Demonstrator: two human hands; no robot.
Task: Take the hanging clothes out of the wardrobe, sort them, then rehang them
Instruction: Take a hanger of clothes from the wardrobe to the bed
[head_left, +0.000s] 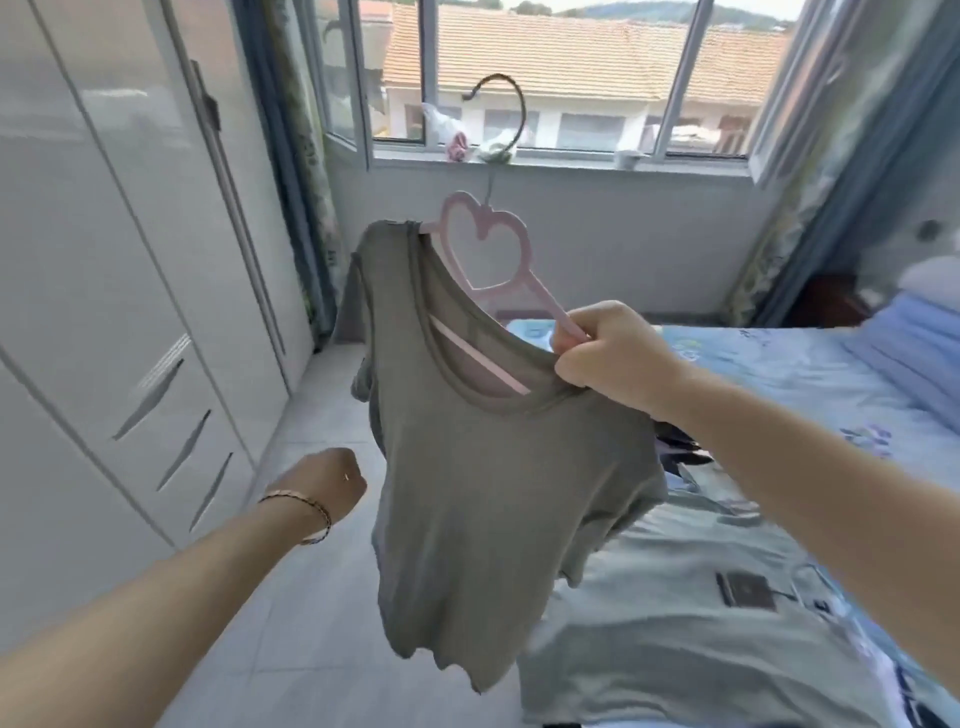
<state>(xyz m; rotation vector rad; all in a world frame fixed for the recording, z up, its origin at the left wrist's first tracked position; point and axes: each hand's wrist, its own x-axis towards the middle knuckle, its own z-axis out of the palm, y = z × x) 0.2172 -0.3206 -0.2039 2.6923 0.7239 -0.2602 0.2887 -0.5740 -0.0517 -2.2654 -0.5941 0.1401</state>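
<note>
Grey top (498, 493) on pink hanger (550, 304) in right grip (602, 358), clear of wardrobe (104, 260); left grip (327, 483) seemingly clenched.

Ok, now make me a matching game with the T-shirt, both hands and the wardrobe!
Things:
1 grey-green short-sleeved T-shirt
2 left hand
3 right hand
4 glossy white wardrobe

States:
A grips the pink heart-shaped plastic hanger
B doors closed
C curled, nothing seen in it
D drapes from the hanger

Pairs: 1-D, 2-C, 3-A, 4-B
</note>
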